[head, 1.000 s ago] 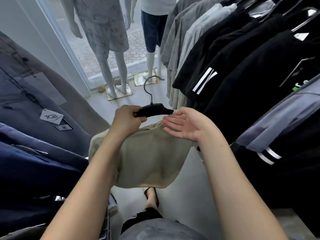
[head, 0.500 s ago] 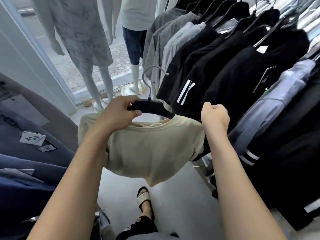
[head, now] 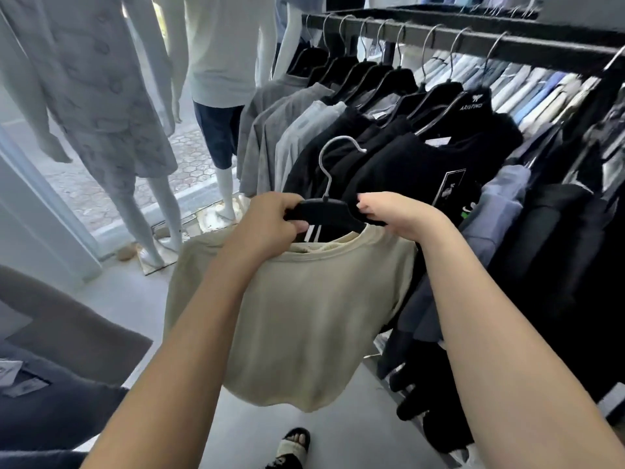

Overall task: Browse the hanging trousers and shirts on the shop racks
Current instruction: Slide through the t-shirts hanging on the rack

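- a beige t-shirt hangs in the centre of the frame on a black hanger whose metal hook points up and is free of any rail
- the left hand grips the hanger's left end, fingers curled round the bar, the knuckles just above the shirt's collar
- the right hand grips the hanger's right end at the shirt's shoulder, fingers curled over the top and the thumb hidden behind
- both bare forearms reach up from the bottom edge of the frame, and the shirt body drapes between them, its hem hanging loose above the floor
- just behind the held shirt, in the right half of the frame, a black rail runs across the top and carries a row of black hangers with black tops and, to their left, grey tops
- further right on the same rack hang blue-grey and dark garments; behind them, at the upper right, is a tight row of pale blue and light shirts
- at the upper left of the frame stand mannequins: one in a pale patterned outfit, one in a white top with navy shorts
- dark and brown trousers with paper tags fill the lower left
- a sandalled foot shows at the bottom centre
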`<action>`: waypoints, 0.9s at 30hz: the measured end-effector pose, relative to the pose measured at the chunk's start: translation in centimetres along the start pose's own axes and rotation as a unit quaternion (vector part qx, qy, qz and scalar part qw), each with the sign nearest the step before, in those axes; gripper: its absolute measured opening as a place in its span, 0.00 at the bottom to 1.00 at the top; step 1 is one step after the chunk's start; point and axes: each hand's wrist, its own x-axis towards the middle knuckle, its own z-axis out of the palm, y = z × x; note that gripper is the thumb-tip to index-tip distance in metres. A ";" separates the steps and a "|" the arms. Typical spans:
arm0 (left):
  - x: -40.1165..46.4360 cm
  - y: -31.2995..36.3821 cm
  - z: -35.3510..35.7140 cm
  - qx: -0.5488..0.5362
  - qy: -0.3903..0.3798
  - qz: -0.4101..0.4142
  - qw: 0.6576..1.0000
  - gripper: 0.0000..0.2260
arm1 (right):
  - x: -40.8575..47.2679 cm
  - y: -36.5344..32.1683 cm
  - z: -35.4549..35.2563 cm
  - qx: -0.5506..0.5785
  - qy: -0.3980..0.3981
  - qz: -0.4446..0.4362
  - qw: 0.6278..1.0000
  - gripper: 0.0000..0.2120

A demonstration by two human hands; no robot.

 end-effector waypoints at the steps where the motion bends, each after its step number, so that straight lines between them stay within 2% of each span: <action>1: 0.9 0.4 0.6 0.006 -0.007 0.009 1.000 0.03 | -0.1 -0.4 -0.4 -0.005 -0.004 -0.003 1.000 0.22; 5: 4.5 2.0 2.8 0.017 -0.023 0.033 0.999 0.02 | 0.1 -2.1 -2.1 -0.069 -0.003 -0.032 0.997 0.19; 6: 5.3 2.5 3.1 0.019 -0.027 0.037 0.999 0.03 | 0.0 -2.4 -2.6 -0.110 0.023 -0.039 0.993 0.17; 8: 7.0 3.4 3.5 0.025 -0.040 0.050 0.998 0.06 | 0.0 -2.4 -3.9 -0.152 0.128 -0.027 0.980 0.14; 10: 9.0 4.4 3.9 0.026 -0.054 0.063 0.996 0.07 | -0.5 -2.0 -5.5 -0.138 0.248 -0.003 0.959 0.14; 12: 10.6 5.3 4.4 0.024 -0.062 0.073 0.995 0.06 | -1.2 -2.0 -6.6 -0.114 0.325 -0.004 0.939 0.15; 14: 12.3 6.7 5.1 0.031 -0.067 0.095 0.993 0.06 | -1.6 -2.3 -7.7 -0.040 0.329 0.006 0.943 0.15; 18: 14.6 10.1 6.5 0.041 -0.068 0.133 0.988 0.07 | -1.1 -2.5 -9.2 0.115 0.262 0.020 0.958 0.10; 24: 16.9 14.1 7.2 0.024 -0.055 0.187 0.981 0.07 | -2.3 -2.7 -11.4 0.206 0.301 -0.027 0.931 0.23; 27: 18.3 16.4 7.0 0.024 -0.052 0.219 0.974 0.13 | -3.2 -3.4 -12.5 0.231 0.341 -0.051 0.910 0.26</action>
